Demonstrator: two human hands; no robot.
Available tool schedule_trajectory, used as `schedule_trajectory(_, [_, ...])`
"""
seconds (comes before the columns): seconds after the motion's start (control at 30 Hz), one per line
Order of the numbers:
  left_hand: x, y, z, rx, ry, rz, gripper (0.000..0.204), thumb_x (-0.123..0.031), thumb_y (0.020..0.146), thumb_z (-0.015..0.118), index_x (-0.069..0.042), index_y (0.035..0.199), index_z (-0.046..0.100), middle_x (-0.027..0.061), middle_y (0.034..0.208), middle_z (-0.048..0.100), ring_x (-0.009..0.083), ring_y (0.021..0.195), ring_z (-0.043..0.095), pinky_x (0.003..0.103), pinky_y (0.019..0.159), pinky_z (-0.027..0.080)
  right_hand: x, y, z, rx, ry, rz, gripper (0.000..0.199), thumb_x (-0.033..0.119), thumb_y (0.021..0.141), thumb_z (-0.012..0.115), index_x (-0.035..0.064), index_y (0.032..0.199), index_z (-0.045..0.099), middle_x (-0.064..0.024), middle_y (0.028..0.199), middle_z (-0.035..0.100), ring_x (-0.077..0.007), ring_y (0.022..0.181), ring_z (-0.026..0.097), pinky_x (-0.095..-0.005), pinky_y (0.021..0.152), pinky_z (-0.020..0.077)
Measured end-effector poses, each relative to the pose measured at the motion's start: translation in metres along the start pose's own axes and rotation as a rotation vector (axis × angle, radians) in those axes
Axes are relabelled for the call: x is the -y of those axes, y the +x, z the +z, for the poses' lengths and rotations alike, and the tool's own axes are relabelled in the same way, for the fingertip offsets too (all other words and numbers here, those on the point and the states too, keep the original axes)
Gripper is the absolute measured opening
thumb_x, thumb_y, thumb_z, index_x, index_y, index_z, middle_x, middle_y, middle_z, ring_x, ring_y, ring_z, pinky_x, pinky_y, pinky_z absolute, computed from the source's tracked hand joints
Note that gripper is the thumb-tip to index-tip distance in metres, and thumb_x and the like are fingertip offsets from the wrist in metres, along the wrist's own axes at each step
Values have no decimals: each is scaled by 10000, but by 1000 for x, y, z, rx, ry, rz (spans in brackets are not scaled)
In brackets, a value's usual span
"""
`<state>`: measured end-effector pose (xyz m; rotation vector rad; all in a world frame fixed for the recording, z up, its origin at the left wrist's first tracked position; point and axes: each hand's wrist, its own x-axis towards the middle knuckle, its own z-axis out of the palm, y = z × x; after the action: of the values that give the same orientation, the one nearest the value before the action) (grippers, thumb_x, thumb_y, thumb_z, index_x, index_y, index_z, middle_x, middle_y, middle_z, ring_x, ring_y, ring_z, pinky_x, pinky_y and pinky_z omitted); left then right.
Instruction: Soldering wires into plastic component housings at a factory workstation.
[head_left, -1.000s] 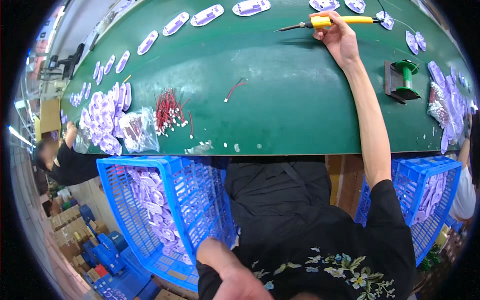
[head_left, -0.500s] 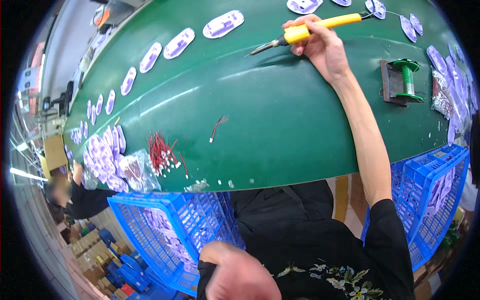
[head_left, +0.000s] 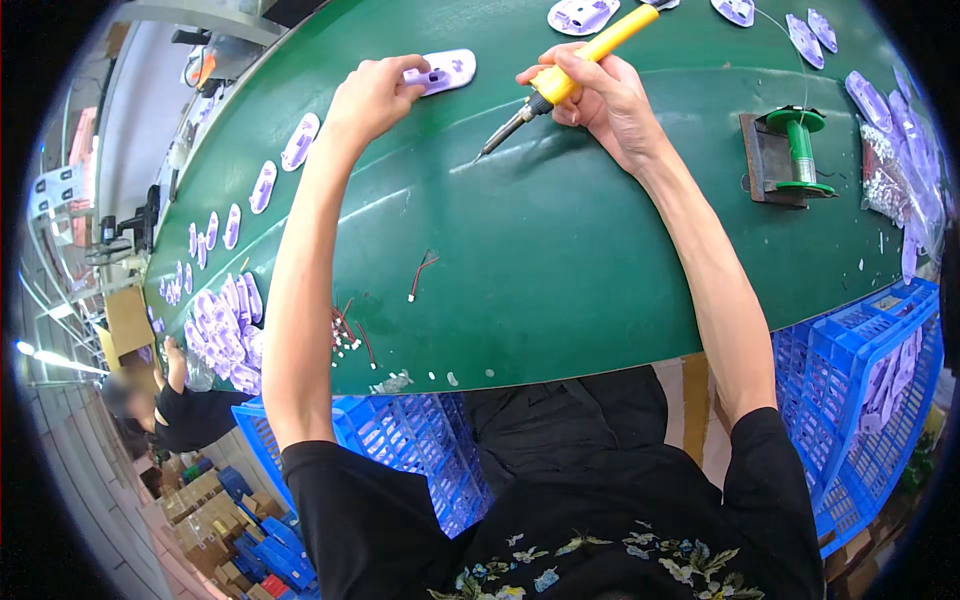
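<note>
Purple shell (head_left: 450,69), its left end hidden by the left hand (head_left: 375,97)

Green workbench (head_left: 560,300) fills most of the view, top glossy with light streaks, edges bowed by the lens. Lit tube light (head_left: 65,358), far left. Below it, grey floor (head_left: 75,470) with straight seams. Cardboard boxes (head_left: 198,535) piled lower left, blue bins (head_left: 275,562) beside them. Open carton (head_left: 128,322) past bench's left end. Far-left rim detail too blurred to read.
</note>
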<state>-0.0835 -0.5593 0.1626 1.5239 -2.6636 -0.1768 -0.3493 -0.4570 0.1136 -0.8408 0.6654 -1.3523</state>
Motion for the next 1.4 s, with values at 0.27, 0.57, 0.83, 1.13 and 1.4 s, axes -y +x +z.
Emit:
schedule_trajectory(0.27, [2,-42,-3,-66,-165,173,337,-46,894,562,-100,1215,649,121,913,652,222,711,638,332,684,513,1,6,-3,82,-12,63,338,417,998,566,82,1003,610,-167,1049,684,-72,666,446,-227,577,414])
schedule_trajectory(0.57, [-4,-51,2,-128,-155,51,306,-137,897,608,-99,1199,641,154,903,653,249,672,612,388,651,497,0,3,1,99,-18,55,370,442,987,566,75,998,618,-173,1068,680,-70,666,443,-224,585,414])
schedule_trajectory(0.83, [-13,-73,-11,-40,-151,9,300,-146,882,624,-123,1181,633,142,861,643,314,846,637,438,751,499,1,4,-2,122,7,38,369,425,1014,524,72,1028,631,-181,1095,685,-64,666,443,-222,614,412])
schedule_trajectory(1.13, [-61,-48,18,-247,-251,-51,351,-346,845,726,-60,1047,708,132,946,653,243,809,605,359,765,501,11,-3,-9,159,24,86,371,375,999,531,43,1146,609,-216,1172,642,-88,729,494,-225,629,429])
schedule_trajectory(1.4, [-89,-63,26,-253,-295,264,178,-171,887,672,-28,984,712,132,1030,666,340,928,649,431,808,505,65,-31,-8,349,189,-23,526,441,1021,462,-1,1298,537,-268,1305,563,-115,794,514,-240,654,413])
